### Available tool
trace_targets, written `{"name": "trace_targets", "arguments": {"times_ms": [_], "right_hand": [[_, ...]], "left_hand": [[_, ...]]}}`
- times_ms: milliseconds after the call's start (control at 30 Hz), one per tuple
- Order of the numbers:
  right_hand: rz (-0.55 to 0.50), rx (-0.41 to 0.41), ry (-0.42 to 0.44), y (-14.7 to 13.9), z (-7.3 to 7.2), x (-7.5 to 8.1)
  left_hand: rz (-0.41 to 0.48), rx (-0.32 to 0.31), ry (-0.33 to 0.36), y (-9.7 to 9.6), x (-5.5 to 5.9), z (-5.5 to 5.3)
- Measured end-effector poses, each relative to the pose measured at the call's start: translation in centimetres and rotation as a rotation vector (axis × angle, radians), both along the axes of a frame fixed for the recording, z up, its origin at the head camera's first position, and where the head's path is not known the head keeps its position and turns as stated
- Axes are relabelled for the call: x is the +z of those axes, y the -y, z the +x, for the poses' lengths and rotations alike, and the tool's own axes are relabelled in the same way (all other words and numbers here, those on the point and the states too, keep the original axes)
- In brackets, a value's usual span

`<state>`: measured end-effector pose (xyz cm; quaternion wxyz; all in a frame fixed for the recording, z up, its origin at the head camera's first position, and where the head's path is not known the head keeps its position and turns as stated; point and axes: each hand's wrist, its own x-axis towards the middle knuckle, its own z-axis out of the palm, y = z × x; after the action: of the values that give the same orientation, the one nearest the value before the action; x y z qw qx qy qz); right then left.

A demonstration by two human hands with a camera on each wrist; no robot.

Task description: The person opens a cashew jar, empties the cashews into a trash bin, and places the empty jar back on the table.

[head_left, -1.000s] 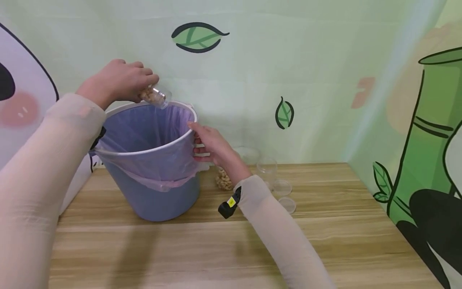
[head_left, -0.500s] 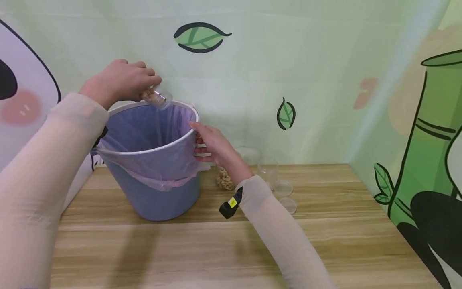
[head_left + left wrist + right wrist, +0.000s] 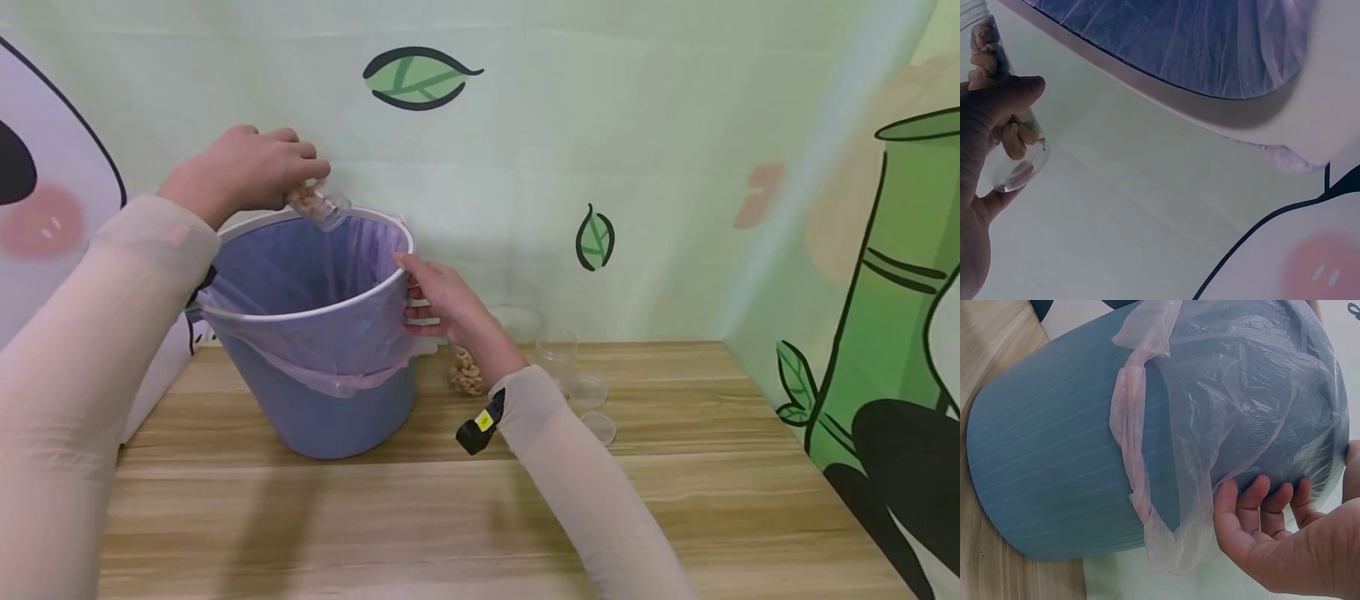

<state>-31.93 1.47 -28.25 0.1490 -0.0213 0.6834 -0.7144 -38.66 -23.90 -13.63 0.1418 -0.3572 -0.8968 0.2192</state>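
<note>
A blue-grey trash bin (image 3: 333, 425) stands on the table, lined with a thin purplish plastic bag (image 3: 330, 354) folded over its rim. Above the bin's mouth, my left hand (image 3: 251, 171) grips a small clear jar (image 3: 330, 212), tilted with its neck pointing down and to the right. Cashews (image 3: 1013, 140) sit inside that jar, partly covered by the thumb in the left wrist view. On the bin's right side, my right hand (image 3: 450, 304) holds the rim, thumb at the top edge. Its other fingers (image 3: 1250, 503) bend against the bag-covered outer wall.
Behind my right wrist, more cashews (image 3: 467, 375) sit in a mostly hidden clear container. Near them are a clear cup (image 3: 557, 343) and two clear round lids (image 3: 588, 389) on the wooden table (image 3: 450, 517). A printed cloth backdrop (image 3: 510, 167) rises behind the bin.
My left hand and the jar have shifted slightly left over the last half second, the jar tipping a little further down. The right hand stays on the bin.
</note>
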Motion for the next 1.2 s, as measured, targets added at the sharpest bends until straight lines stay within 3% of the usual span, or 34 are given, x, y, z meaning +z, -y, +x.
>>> {"name": "trace_targets", "arguments": {"times_ms": [233,733,1000,1200], "right_hand": [[0.003,0.004,0.009,-0.2,0.0,-0.1],[0.014,0.008,-0.012,-0.3,0.0,0.1],[0.017,0.004,-0.011,-0.3,-0.1,0.0],[0.013,0.015,-0.002,-0.3,-0.3,-0.1]], "left_hand": [[0.0,0.009,0.008,0.1,0.1,0.0],[-0.055,-0.019,-0.036,-0.4,2.0,0.3],[-0.041,-0.069,-0.059,-0.1,2.1,0.2],[-0.046,-0.071,-0.068,0.2,2.1,0.1]]}}
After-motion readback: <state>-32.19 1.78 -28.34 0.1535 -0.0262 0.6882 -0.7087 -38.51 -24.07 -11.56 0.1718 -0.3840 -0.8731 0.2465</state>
